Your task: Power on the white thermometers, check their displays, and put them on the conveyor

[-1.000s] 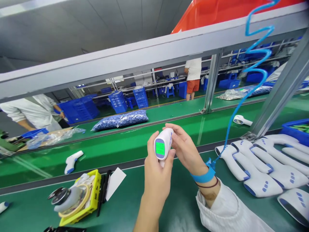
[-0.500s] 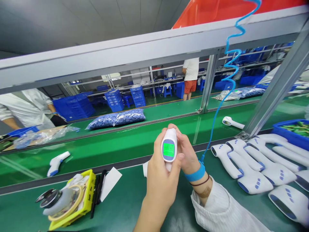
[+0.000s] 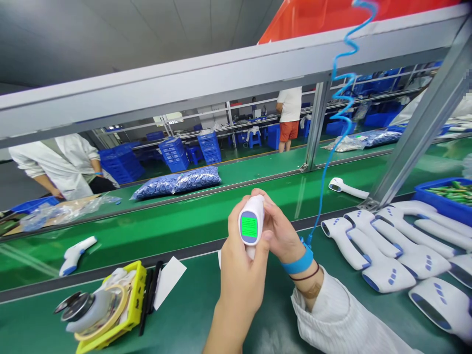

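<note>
A white infrared thermometer (image 3: 250,223) is held up in front of me, its lit green screen facing me. My left hand (image 3: 241,260) is wrapped round its handle and side. My right hand (image 3: 282,233), with a blue wrist strap (image 3: 299,261), closes on it from the right, fingers at the far end and thumb near the screen. The text on the screen is too small to read. To the right of my hands, several white thermometers (image 3: 391,273) lie in rows on the green bench (image 3: 191,324).
Single thermometers lie on the green belt at left (image 3: 75,255) and right (image 3: 346,188). A yellow basket (image 3: 136,295) holds a bottle and tape; black pens and white paper (image 3: 170,282) lie beside it. A coiled blue cord (image 3: 326,172) rises from my wrist. People stand beyond the belt.
The held thermometer has shifted slightly left and turned a little, with both hands still on it. Both thermometers on the belt have moved left. The person at far left has shifted right.
</note>
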